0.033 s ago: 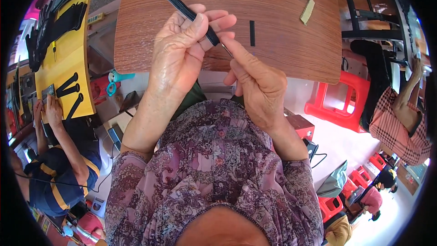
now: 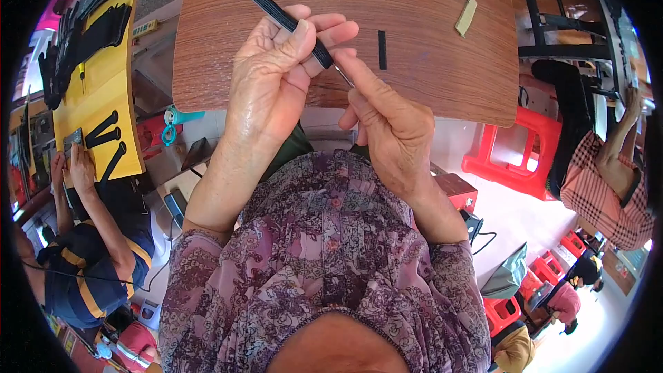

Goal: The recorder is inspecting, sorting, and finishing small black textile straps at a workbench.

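Above wooden worktop (image 2: 428,69), your left hand (image 2: 273,90) pinches black strap (image 2: 276,10) end; right hand (image 2: 390,121) closes on thin metal tool (image 2: 343,76) at strap tip. Risk: loose pinch lets strap slide, tool pricks fingers.

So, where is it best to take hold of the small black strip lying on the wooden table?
Probably the small black strip is best pinched across its narrow width at the middle, coming from above. It lies flat and alone on the wooden table, beside the right hand.
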A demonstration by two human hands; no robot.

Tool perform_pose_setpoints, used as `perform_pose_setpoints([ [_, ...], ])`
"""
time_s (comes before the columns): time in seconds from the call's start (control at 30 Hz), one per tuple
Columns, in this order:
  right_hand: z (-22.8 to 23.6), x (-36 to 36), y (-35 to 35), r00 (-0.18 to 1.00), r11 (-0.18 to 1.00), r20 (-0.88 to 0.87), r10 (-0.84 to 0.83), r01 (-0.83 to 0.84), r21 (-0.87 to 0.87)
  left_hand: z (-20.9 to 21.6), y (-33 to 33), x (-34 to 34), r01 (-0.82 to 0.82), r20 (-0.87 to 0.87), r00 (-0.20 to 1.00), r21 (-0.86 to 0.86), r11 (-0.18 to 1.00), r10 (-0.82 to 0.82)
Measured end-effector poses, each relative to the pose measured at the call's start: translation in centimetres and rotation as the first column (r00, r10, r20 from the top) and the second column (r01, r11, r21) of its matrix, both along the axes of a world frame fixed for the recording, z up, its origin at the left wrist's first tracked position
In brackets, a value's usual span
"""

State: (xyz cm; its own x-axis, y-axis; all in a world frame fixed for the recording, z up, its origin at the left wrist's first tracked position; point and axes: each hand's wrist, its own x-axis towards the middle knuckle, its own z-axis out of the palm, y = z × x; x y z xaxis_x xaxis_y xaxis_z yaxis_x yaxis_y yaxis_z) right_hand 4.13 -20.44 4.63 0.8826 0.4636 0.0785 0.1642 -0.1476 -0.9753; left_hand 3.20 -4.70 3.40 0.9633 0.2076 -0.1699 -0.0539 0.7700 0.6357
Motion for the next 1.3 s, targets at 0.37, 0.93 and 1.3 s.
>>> perform_pose_setpoints([
  [0.37, 0.5, 0.8, -0.4, 0.994, 0.997, -0.109, -0.012, 0.004, -0.077, 0.4, -0.5, 0.0, 0.017, -0.048, 0.999, 0.003, 1.0, -0.017],
  [0.93, 0.3, 1.7, -0.9, 0.901, 0.996, -0.432, 0.03, 0.009, 0.09, -0.3, -0.5, -0.1, 0.025, -0.028, 0.999, 0.095, 0.995, -0.022],
  [1.3, -0.6, 1.8, -0.7, 0.905, 0.987, -0.423, 0.038, 0.031, 0.156, -0.4, -0.6, 0.1, 0.039, -0.083, 0.996, 0.065, 0.997, -0.033],
])
